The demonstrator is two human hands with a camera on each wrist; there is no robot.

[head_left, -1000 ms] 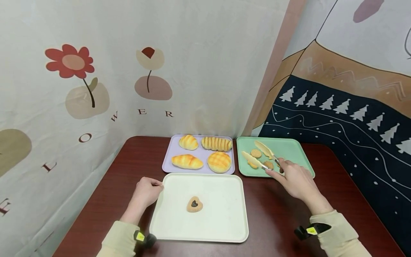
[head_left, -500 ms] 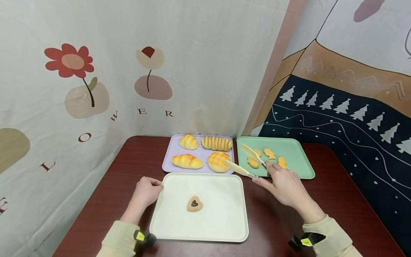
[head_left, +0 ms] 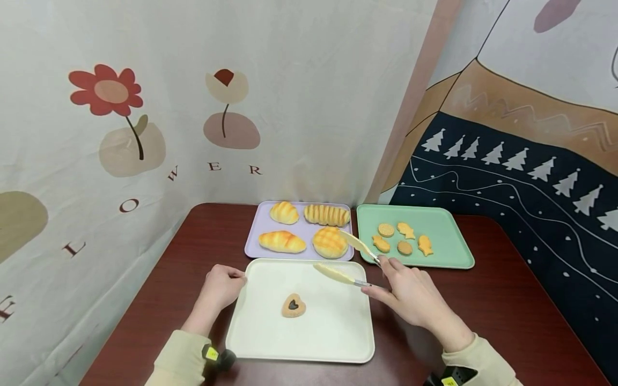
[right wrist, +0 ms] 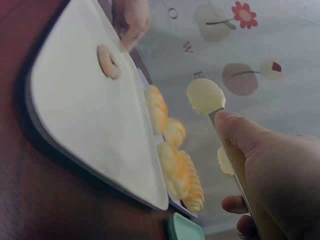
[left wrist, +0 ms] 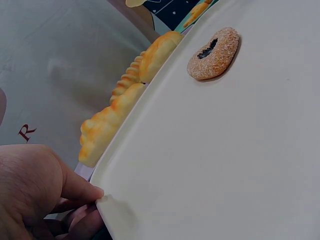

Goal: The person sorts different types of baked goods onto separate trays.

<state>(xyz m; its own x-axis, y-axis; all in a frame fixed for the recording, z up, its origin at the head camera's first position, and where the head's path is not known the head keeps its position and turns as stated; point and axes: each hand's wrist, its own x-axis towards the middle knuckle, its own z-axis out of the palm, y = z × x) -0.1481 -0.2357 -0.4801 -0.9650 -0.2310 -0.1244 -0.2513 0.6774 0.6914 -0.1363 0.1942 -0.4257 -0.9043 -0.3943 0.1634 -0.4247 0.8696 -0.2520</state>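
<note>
My left hand (head_left: 223, 289) pinches the left rim of the white tray (head_left: 333, 332), thumb on top and fingers curled below the edge in the left wrist view. A heart-shaped cookie (head_left: 293, 305) with a dark centre lies on this tray, left of its middle. My right hand (head_left: 415, 295) grips a pair of metal tongs (head_left: 333, 274) with cream-coloured tips. The tongs are spread wide with nothing between the tips. One tip is over the white tray's back right part; the other overlaps the round bun (head_left: 330, 243) in the head view.
Behind the white tray, a lilac tray (head_left: 258, 220) bears the bun, a croissant (head_left: 284, 213), a ridged roll (head_left: 326, 215) and an oblong bread (head_left: 282, 242). To its right, a green tray (head_left: 449, 246) holds several small round and fish-shaped cookies (head_left: 425, 245). Printed curtains stand behind the table.
My right hand has carried the spread tongs left and toward me, from over the green tray to the white tray's back right corner. The left hand keeps its place on the rim.
</note>
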